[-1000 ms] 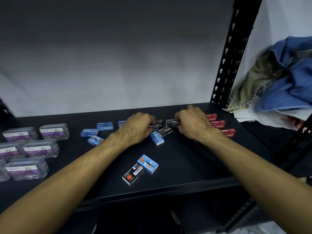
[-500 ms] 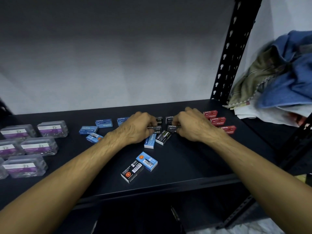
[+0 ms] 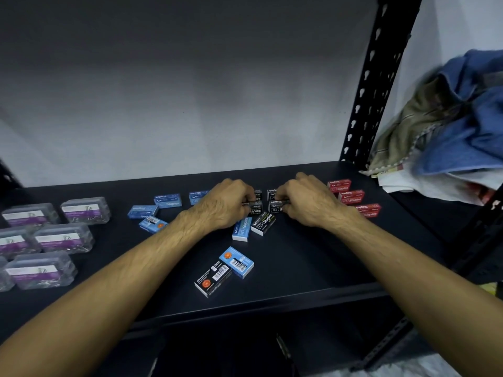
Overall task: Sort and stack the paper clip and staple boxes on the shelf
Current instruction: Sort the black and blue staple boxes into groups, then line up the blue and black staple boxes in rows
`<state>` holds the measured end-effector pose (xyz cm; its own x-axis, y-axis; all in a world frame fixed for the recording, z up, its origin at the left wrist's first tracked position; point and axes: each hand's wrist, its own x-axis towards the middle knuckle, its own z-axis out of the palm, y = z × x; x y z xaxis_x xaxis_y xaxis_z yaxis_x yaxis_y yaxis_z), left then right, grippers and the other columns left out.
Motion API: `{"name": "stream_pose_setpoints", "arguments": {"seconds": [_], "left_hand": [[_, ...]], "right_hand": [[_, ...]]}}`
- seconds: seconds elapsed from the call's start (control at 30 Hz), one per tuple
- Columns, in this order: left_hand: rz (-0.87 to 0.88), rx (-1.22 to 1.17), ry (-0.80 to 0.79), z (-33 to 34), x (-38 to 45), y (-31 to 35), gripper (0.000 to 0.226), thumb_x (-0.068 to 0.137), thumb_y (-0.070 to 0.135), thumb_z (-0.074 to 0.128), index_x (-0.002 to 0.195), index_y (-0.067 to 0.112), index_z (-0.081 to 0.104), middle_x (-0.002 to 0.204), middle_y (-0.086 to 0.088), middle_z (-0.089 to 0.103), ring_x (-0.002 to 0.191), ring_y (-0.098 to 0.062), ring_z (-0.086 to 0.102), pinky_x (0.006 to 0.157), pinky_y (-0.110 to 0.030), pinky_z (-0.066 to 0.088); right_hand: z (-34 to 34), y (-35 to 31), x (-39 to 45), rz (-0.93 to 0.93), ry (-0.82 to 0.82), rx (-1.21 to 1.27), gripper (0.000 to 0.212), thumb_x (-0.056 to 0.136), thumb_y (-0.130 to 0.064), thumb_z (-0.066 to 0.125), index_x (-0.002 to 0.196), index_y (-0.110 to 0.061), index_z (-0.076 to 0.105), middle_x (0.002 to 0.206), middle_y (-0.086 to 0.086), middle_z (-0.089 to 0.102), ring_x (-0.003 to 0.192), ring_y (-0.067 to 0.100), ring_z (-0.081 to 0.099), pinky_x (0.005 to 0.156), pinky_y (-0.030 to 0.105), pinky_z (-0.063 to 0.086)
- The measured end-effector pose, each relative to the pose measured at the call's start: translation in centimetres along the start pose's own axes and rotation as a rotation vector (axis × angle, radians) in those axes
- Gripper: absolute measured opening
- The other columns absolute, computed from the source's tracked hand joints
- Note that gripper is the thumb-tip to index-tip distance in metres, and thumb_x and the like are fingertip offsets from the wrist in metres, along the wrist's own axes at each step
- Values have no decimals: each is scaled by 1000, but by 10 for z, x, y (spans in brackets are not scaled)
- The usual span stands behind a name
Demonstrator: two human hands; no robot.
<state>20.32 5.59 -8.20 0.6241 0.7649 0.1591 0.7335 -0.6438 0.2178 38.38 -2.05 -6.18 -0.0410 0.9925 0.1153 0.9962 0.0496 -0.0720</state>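
The black staple boxes [image 3: 258, 205] have been drawn closer together, gripped by the left hand [image 3: 226, 205] and right hand [image 3: 304, 202]; grouping is nearly done

Both bare forearms reached forward side by side; the left hand [image 3: 226, 204] and right hand [image 3: 304, 198] lay knuckles up, fingers curled inward toward each other.

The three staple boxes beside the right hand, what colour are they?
Red, with white lettering, seen in the head view.
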Motion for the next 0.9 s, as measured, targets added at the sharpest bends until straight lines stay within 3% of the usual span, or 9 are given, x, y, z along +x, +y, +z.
{"name": "stream_pose_setpoints", "arguments": {"seconds": [0.3, 0.5, 0.9], "left_hand": [[-3, 1, 10, -3, -2, 1, 22, 88, 21, 68, 110, 19, 69, 108, -2, 70, 100, -20, 64, 88, -34, 52], [-24, -26, 33, -10, -9, -1, 27, 87, 24, 70, 113, 18, 69, 105, -2, 71, 97, -19, 66, 89, -35, 53], [-57, -43, 115, -24, -40, -6, 21, 87, 26, 69, 107, 19, 70, 98, 1, 71, 91, -17, 66, 84, -32, 53]], "right_hand": [[6, 1, 6, 8, -13, -4, 35, 91, -26, 64, 125, -33, 63, 120, 11, 55, 110, 32, 57, 95, 37, 48], [5, -1, 4, -82, 54, -61, 33, 93, -25, 62, 126, -23, 62, 121, 2, 62, 114, 24, 52, 96, 35, 40], [7, -21, -16, -189, 78, -14, 28, 94, -25, 60, 121, -25, 65, 115, -1, 61, 111, 20, 51, 95, 33, 40]]}}
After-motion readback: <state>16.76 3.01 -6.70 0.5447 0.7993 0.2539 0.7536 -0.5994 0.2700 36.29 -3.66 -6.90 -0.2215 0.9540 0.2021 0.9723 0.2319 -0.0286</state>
